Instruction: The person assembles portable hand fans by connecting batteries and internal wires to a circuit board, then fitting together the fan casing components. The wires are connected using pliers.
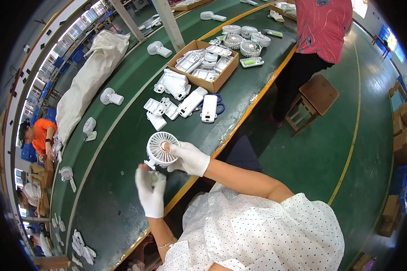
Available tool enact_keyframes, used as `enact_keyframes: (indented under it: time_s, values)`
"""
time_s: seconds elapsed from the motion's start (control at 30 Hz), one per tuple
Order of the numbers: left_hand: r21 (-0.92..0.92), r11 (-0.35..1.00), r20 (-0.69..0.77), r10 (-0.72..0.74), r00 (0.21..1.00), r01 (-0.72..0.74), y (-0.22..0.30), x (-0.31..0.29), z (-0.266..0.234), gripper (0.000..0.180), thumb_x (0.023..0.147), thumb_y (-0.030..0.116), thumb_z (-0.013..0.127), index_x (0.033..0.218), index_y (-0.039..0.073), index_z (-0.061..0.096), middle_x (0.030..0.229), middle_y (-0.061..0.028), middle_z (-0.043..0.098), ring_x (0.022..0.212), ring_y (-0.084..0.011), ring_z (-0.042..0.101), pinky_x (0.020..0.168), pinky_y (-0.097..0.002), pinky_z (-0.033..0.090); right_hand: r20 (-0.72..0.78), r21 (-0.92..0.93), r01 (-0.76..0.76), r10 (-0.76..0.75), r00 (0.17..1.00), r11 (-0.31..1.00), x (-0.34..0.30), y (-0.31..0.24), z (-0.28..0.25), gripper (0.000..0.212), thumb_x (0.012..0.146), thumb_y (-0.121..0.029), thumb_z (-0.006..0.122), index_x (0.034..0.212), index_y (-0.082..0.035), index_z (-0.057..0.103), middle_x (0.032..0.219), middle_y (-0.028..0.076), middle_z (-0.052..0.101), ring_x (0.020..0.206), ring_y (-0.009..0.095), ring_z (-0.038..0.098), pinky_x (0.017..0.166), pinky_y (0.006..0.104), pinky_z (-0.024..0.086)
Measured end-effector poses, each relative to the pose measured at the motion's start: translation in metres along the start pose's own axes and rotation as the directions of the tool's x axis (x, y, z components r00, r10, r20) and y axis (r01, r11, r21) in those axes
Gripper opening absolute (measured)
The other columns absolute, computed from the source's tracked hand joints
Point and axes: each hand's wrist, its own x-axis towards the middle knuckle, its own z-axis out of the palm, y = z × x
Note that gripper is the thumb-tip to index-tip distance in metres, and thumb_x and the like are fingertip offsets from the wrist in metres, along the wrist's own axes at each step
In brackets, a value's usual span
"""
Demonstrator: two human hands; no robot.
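Observation:
A small white handheld fan (160, 147) is in front of me, its round grille turned up, over the near edge of the green worktop. My right hand (192, 159), in a white fingertip-less glove, is closed on it, thumb on the grille's centre. My left hand (150, 194), gloved the same way, is closed round a greenish part (154, 178) just below the fan head; the fingers partly hide it. Beyond the fan lie white handle shells (156, 108), a white casing (209, 108) and scissors with blue handles (220, 107).
An open cardboard box (222, 77) of white shells stands farther back, with several fan heads (250, 48) beside it. More fans (111, 96) lie along the green belt at left. A person in red (323, 31) stands by a wooden stool (319, 94); another wears orange (43, 132).

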Motion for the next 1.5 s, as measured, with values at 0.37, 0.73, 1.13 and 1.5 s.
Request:
enact_keyframes:
  time_s: [0.37,0.73,1.13,1.5]
  values:
    - [0.589,0.798,0.133,0.064,0.989,-0.13,0.018,0.006,0.019,0.038,0.081,-0.003,0.071,0.117,-0.002,0.059,0.101,-0.0062,0.066,0.083,-0.0136,0.062,0.075,-0.0289,0.051,0.068,0.155,0.074,-0.085,0.994,0.985,-0.014,0.004,0.028,0.044,0.093,-0.033,0.071,0.124,-0.005,0.057,0.107,0.005,0.068,0.095,0.014,0.067,0.07,0.0309,0.059]
    - [0.407,0.886,0.464,0.009,0.886,-0.223,0.002,-0.021,-0.005,0.043,0.104,0.021,0.038,0.131,-0.008,0.054,0.107,-0.0115,0.069,0.093,-0.0146,0.062,0.081,-0.024,0.049,-0.008,0.249,0.111,-0.112,0.994,0.962,-0.015,0.005,0.02,0.042,0.091,-0.039,0.073,0.117,-0.008,0.061,0.1,0.003,0.068,0.083,0.012,0.066,0.062,0.0286,0.057]
    - [-0.1,0.867,0.565,-0.353,0.745,0.487,0.035,-0.043,0.028,0.034,0.088,0.005,0.06,0.121,-0.002,0.055,0.101,-0.0154,0.069,0.077,-0.0215,0.071,0.068,-0.0314,0.058,0.113,-0.209,0.212,-0.192,0.975,0.955,-0.015,-0.014,0.051,0.051,0.091,-0.035,0.073,0.128,-0.004,0.057,0.112,0.007,0.069,0.096,0.017,0.07,0.066,0.0312,0.059]
    - [-0.788,0.531,0.139,-0.341,0.93,0.312,0.016,-0.017,-0.004,0.051,0.102,0.041,0.051,0.138,0.004,0.048,0.119,-0.0073,0.063,0.105,-0.0222,0.062,0.086,-0.0447,0.054,0.334,-0.836,0.39,-0.207,0.92,0.385,-0.043,-0.037,0.06,0.049,0.083,-0.017,0.07,0.129,0.0,0.06,0.119,0.008,0.067,0.106,0.014,0.063,0.096,0.0281,0.048]
